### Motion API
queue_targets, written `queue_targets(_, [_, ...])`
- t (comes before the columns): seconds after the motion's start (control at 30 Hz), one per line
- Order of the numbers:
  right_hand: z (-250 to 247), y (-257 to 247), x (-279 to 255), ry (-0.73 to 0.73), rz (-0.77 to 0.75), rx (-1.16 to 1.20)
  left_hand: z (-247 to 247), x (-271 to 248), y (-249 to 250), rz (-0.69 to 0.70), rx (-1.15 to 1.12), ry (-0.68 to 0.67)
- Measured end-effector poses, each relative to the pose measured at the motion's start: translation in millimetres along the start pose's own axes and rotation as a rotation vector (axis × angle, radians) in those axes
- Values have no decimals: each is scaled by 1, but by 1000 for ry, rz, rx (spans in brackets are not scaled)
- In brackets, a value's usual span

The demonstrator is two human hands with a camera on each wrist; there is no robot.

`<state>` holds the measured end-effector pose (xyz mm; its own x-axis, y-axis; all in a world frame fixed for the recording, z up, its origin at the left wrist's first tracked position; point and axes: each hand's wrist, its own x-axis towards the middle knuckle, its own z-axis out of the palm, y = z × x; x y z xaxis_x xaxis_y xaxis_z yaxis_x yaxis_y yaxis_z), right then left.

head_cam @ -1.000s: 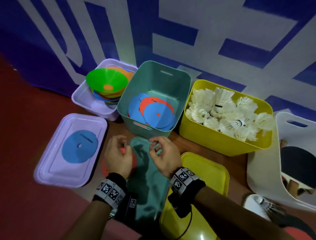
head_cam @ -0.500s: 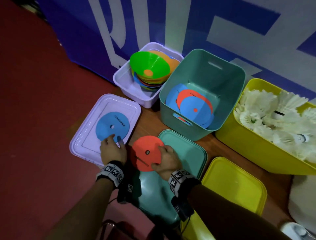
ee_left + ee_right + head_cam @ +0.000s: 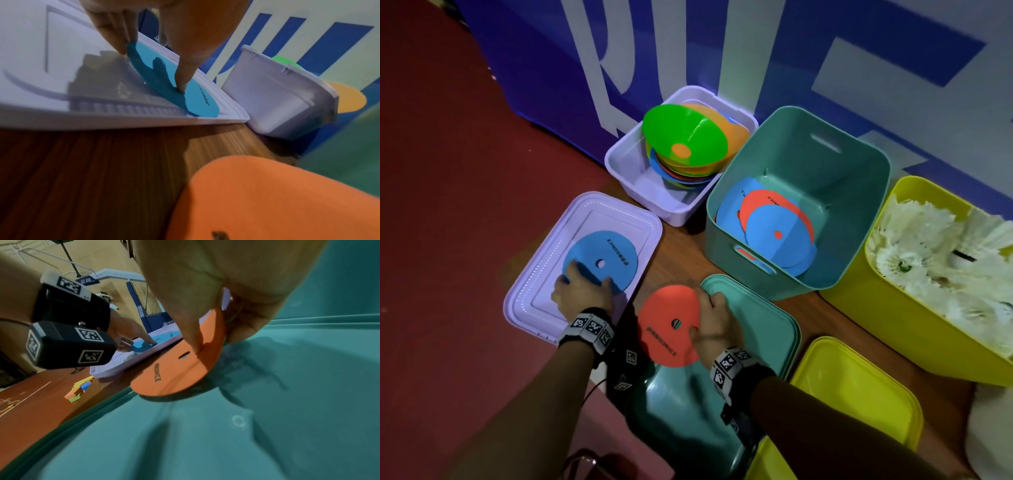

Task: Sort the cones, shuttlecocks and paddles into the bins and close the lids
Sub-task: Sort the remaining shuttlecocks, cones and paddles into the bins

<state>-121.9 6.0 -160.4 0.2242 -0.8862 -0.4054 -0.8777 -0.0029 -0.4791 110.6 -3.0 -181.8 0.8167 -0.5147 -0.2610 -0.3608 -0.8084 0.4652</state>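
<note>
A flat blue disc (image 3: pixel 606 253) lies on the lilac lid (image 3: pixel 530 308). My left hand (image 3: pixel 582 294) pinches its near edge, fingers at the rim and thumb pressed on top (image 3: pixel 180 81). My right hand (image 3: pixel 714 322) grips an orange disc (image 3: pixel 664 322) by its right edge, thumb on top, just over the teal lid (image 3: pixel 763 325). The orange disc (image 3: pixel 174 369) sticks out past the lid's left edge. The teal bin (image 3: pixel 859 240) holds several blue and orange discs. A stack of cones (image 3: pixel 688 137), green on top, leans in the lilac bin (image 3: pixel 626 171).
A yellow bin (image 3: pixel 893 308) full of white shuttlecocks (image 3: pixel 945 257) stands at the right, with its yellow lid (image 3: pixel 859 411) lying in front. All bins are uncovered. A blue and white wall runs behind them. Red floor lies to the left.
My left hand moved left from the teal lid to the blue disc on the lilac lid. My right hand took over the orange disc and holds it by its edge.
</note>
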Motion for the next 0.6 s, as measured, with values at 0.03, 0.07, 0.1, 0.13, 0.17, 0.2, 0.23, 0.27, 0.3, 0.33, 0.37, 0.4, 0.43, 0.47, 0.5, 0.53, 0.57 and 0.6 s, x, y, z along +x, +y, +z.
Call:
queue_targets(0.03, [-4, 0, -2, 4, -18, 23, -3, -2, 3, 9, -37, 21])
queue_targets(0.07, [-9, 1, -4, 8, -39, 38, -5, -3, 5, 15, -78, 43])
queue_targets(0.1, [-14, 2, -6, 11, -61, 47, -8, -3, 6, 16, -124, 67])
queue_targets(0.13, [-18, 3, -8, 14, -82, 58, -10, -2, 5, 15, -165, 88])
queue_targets(0.17, [-21, 4, -11, 19, -97, 74, -13, -4, 5, 24, -194, 101])
queue_targets(0.2, [-24, 4, -14, 25, -107, 97, -17, -5, 5, 54, -206, 113])
queue_targets(0.23, [-28, 3, -17, 35, -115, 128, -22, -7, 7, 105, -207, 128])
queue_targets(0.27, [-30, 1, -21, 61, -121, 169, -28, -12, 9, 162, -209, 147])
queue_targets(0.3, [-33, -2, -24, 103, -123, 211, -34, -19, 15, 229, -223, 168])
queue_targets(0.33, [-37, -4, -27, 157, -132, 258, -41, -28, 21, 305, -237, 198])
queue_targets(0.37, [-41, -6, -31, 219, -156, 307, -49, -39, 28, 385, -256, 221])
queue_targets(0.4, [-47, -7, -35, 286, -188, 355, -58, -50, 37, 460, -277, 239])
queue_targets(0.43, [-55, -7, -41, 349, -209, 402, -68, -62, 45, 505, -308, 247])
queue_targets(0.47, [-65, -7, -48, 406, -219, 443, -77, -73, 54, 529, -368, 269])
queue_targets(0.5, [-76, -6, -55, 466, -226, 475, -86, -84, 63, 537, -459, 290])
queue_targets(0.53, [-88, -4, -61, 525, -235, 507, -94, -94, 73, 540, -550, 307])
queue_targets(0.57, [-99, 0, -67, 583, -242, 539, -100, -103, 83, 543, -624, 310])
queue_targets(0.6, [-108, 4, -71, 640, -244, 577, -103, -111, 94, 551, -677, 304])
